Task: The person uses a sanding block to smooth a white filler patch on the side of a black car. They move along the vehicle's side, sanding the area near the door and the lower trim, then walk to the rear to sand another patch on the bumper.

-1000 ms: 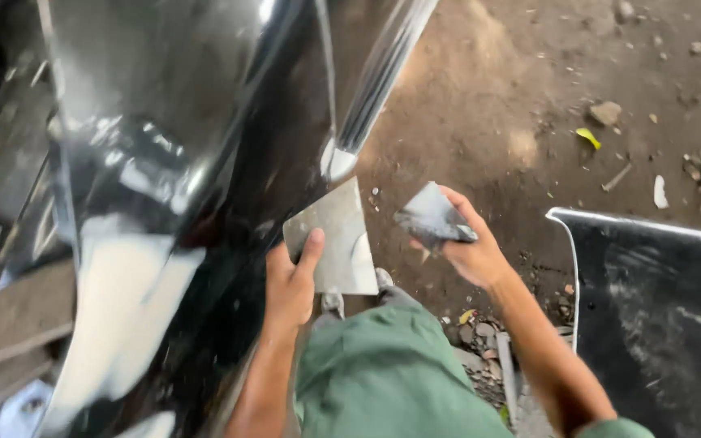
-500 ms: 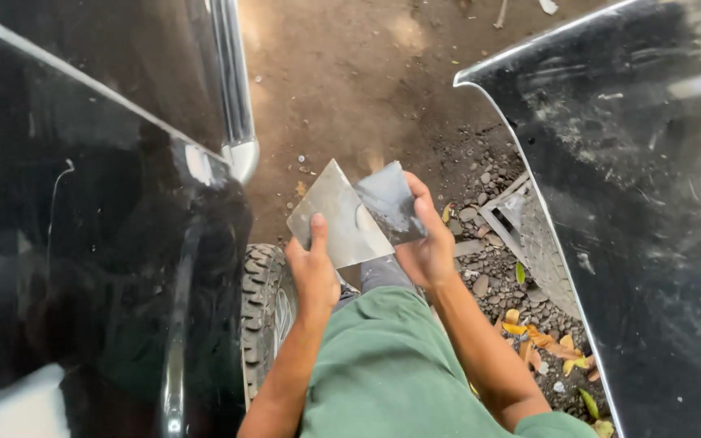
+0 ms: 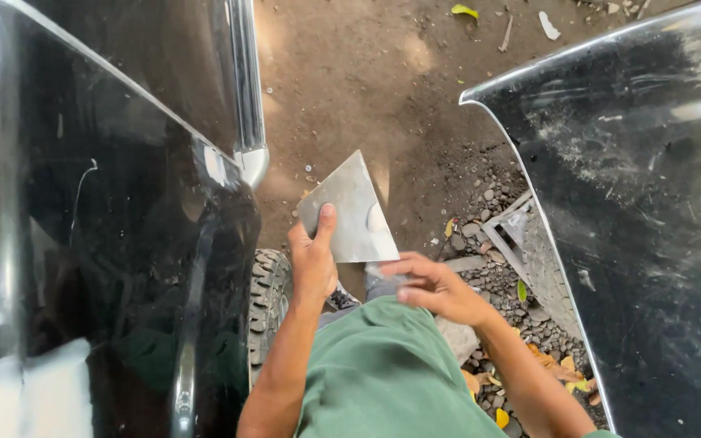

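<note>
1. Left hand pinching grey metal plate by its lower edge, tilted, above dirt ground.
2. Right hand blurred just below plate; grip impossible to tell.
3. Risk: thin pinch, could slip against black body panel.

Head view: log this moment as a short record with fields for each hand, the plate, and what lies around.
left hand: grips the grey plate's lower left corner, thumb on its face
right hand: blurred, just below the plate; contact unclear
plate: flat, grey, tilted, held above the dirt
left side: glossy black car body, tyre below
right side: scuffed black panel
ground: dirt, gravel, leaves
</note>
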